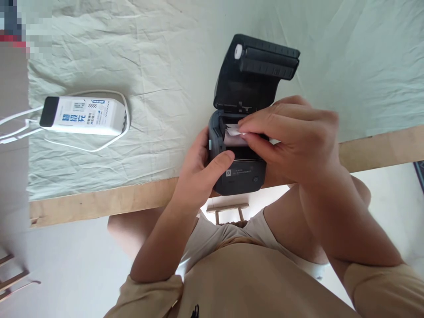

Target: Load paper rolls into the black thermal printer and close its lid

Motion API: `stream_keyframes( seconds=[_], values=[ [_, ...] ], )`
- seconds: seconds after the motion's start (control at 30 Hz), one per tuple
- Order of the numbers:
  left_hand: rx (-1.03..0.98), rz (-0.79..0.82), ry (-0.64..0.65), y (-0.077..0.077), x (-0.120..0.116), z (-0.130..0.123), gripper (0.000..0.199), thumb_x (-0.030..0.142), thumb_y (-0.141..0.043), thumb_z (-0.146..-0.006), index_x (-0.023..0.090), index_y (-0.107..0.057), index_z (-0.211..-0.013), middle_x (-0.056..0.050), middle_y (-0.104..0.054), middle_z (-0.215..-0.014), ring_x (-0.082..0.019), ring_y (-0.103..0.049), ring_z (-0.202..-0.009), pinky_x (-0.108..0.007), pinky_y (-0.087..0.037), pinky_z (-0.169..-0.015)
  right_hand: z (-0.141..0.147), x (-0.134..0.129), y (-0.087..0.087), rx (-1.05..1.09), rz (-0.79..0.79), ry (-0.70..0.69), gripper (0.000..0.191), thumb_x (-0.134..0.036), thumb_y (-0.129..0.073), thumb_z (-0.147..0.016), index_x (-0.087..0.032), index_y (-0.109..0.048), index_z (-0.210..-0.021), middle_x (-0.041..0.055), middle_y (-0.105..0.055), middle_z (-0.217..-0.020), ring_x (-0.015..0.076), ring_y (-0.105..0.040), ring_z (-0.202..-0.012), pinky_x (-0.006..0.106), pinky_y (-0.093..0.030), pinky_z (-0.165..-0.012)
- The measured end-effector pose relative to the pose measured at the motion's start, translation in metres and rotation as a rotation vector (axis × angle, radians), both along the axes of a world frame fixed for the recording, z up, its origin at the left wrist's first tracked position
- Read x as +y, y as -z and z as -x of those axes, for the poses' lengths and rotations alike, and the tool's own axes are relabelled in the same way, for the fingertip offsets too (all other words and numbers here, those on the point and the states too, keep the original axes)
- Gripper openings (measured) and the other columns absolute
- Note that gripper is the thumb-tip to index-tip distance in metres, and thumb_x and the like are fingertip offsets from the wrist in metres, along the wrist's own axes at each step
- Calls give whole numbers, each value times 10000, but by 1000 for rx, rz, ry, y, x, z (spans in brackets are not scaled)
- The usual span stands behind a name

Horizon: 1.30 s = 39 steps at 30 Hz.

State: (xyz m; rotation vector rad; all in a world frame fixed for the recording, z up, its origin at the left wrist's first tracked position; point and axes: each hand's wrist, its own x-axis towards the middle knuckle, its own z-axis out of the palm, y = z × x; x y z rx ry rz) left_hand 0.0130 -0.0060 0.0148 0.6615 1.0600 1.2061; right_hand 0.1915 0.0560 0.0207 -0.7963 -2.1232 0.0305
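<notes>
A dark portable label printer (240, 179) is at the table's front edge, its hinged lid (251, 79) swung up and away from me. Inside its bay lies a white paper roll (233, 140), partly covered by fingers. My left hand (205, 170) wraps the printer's left side, with the thumb on its front rim. From the right, my right hand (294, 132) reaches over the bay. Its thumb and fingertips pinch the loose white end of the paper roll. The far side of the roll is hidden behind that hand.
A white power strip (89, 115) with blue lettering and a black end lies on the left, its white cable (127, 119) looped around it. Wrinkled pale green cloth (165, 57) covers the table, leaving a wooden front edge (99, 207) bare. A wooden stool (13, 278) stands lower left.
</notes>
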Motion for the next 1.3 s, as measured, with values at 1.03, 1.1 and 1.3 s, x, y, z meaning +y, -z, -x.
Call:
stream_keyframes(
  seconds=[1.03,1.1,1.3],
  values=[
    [71,-82,46,5,-1,6,974,204,-965,-747,292,-488,-1592,-85,-781,-1352,-341,-784,-1214,-400,-644,-981,0,-25,27,248,-59,-45,186,-363,-745,-1006,-299,-592,-921,-30,-737,-770,191,-720,-702,395,-521,-630],
    [111,-56,54,7,0,7,1012,223,-970,-737,291,-480,-1620,-110,-758,-1429,-366,-774,-1269,-419,-653,-1014,-5,-21,24,316,-77,33,105,-323,-719,-973,-300,-617,-968,12,-753,-854,220,-735,-793,409,-580,-679],
    [264,-169,128,23,5,13,1135,400,-969,-705,296,-403,-1682,-153,-716,-1510,-412,-787,-1247,-488,-700,-951,-20,-2,4,248,111,109,464,-387,-632,-981,-395,-553,-1438,40,-634,-1589,330,-631,-1526,412,-584,-788]
  ],
)
